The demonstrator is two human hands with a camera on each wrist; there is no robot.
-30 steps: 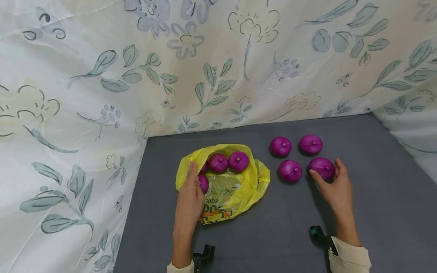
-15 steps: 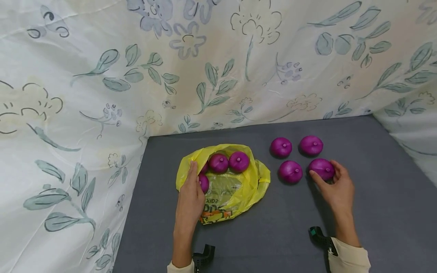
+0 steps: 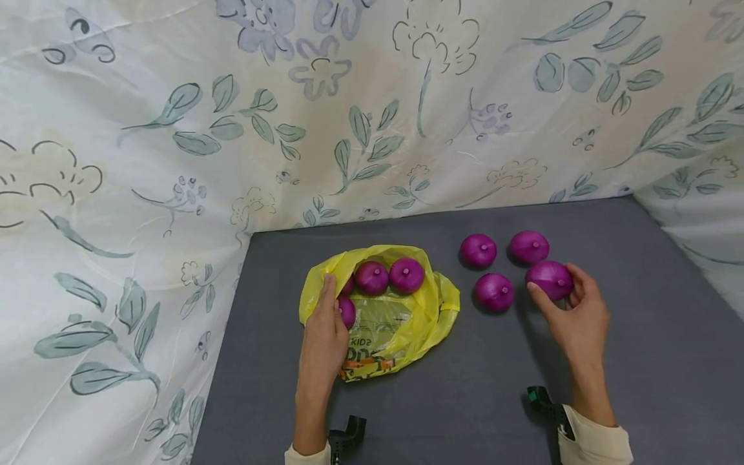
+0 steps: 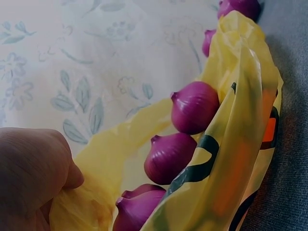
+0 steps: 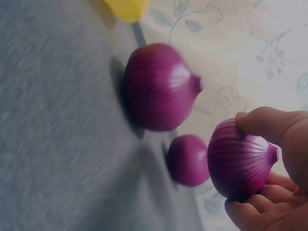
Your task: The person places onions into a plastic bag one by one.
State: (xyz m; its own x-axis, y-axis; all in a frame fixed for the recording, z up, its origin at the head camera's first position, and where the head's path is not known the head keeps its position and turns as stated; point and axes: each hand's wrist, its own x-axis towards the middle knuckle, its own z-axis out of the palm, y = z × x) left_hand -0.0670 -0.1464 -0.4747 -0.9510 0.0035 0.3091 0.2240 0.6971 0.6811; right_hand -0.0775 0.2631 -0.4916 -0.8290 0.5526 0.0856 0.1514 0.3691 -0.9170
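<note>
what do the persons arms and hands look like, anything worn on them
Both hands, left hand and right hand, are bare, no gloves or rings visible. Cream sleeve cuffs sit at the wrists. A black camera mount sits by the left wrist, a black-and-green mount by the right.

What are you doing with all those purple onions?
A person is handling red onions on a grey table. The right hand holds one onion in its grip, lifted just off the table, beside three more onions lying loose. The left hand pinches the edge of a yellow plastic bag, holding it open. Onions already lie inside the bag, at least three of them.
</note>
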